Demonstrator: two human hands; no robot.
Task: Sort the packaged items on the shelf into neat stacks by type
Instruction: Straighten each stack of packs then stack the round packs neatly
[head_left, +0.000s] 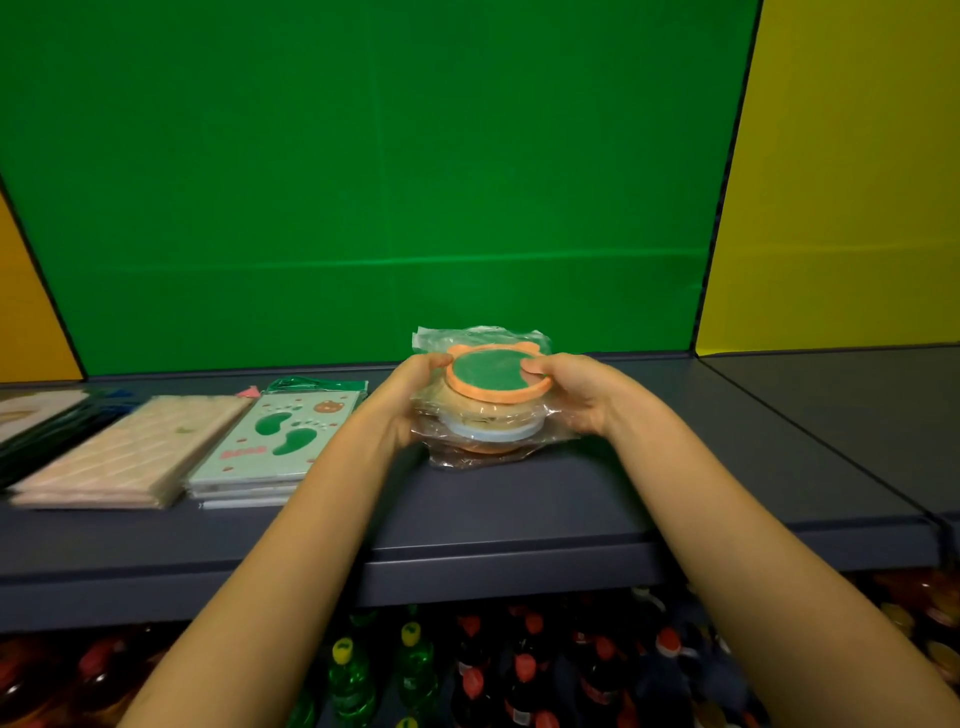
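A stack of round, plastic-wrapped items (488, 415) stands on the grey shelf (519, 509), a little right of centre. Its top piece (493, 371) is orange-rimmed with a green face and small ears; beige, blue and orange ones lie under it. My left hand (410, 395) grips the stack's left side, thumb on the top rim. My right hand (576, 389) grips the right side, thumb on the green face. Left of the stack lies a pile of mint-green packs with footprints (275, 441), then a pile of beige striped packs (135, 452).
Dark flat packs (47, 421) sit at the far left edge. A green back panel rises behind the shelf, with yellow panels at both sides. Bare shelf surface extends to the right of the stack. Bottles with red and yellow caps (467, 670) fill the level below.
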